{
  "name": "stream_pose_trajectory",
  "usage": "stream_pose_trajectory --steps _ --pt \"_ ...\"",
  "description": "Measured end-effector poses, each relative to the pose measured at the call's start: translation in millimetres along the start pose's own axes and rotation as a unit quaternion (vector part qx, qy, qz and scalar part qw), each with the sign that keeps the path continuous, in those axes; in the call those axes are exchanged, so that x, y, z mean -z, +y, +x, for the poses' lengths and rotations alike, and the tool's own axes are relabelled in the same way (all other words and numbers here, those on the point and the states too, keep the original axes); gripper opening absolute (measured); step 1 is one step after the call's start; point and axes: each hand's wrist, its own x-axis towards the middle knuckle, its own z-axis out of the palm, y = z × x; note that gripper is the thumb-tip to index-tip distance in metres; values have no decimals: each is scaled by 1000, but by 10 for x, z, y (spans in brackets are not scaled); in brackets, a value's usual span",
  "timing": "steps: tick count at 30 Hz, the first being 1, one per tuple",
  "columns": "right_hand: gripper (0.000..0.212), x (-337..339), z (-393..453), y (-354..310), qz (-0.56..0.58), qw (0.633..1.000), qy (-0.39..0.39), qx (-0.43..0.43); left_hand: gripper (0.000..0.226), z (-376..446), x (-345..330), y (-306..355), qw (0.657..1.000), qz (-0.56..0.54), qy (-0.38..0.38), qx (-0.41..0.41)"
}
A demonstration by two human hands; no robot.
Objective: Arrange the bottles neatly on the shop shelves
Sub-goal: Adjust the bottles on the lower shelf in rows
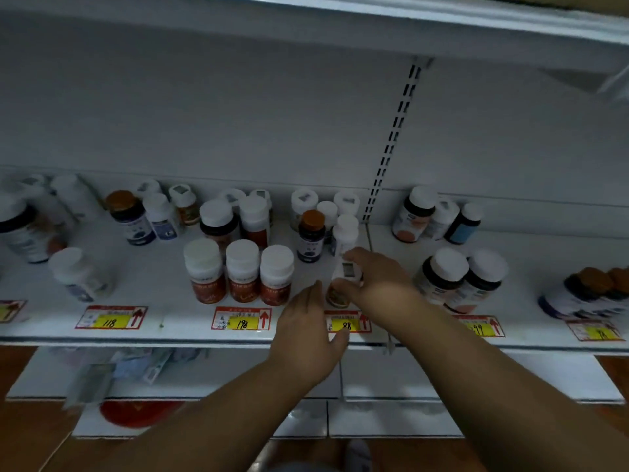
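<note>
Under the right hand [369,284] sits a small bottle [342,294] with a white cap and an orange label, at the front of the white shelf [163,284]. The fingers and thumb curl around its top and hold it. Just to the left of it, the left hand [306,338] reaches in with straight fingers, close to the bottle, but I cannot tell if it touches. Left of that hand stand three red bottles [242,270] with white caps, side by side. Behind the right hand stands a dark bottle [311,235] with an orange cap. Right of the right hand are two dark bottles [459,277], leaning. A yellow price tag [346,324] sits on the shelf edge between the two hands.
</note>
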Motion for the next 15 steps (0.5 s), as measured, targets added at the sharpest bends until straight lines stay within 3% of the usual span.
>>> stream_pose_trajectory --steps 15 --pt "52 -252 154 19 31 998 -25 51 75 32 -75 41 996 -2 61 71"
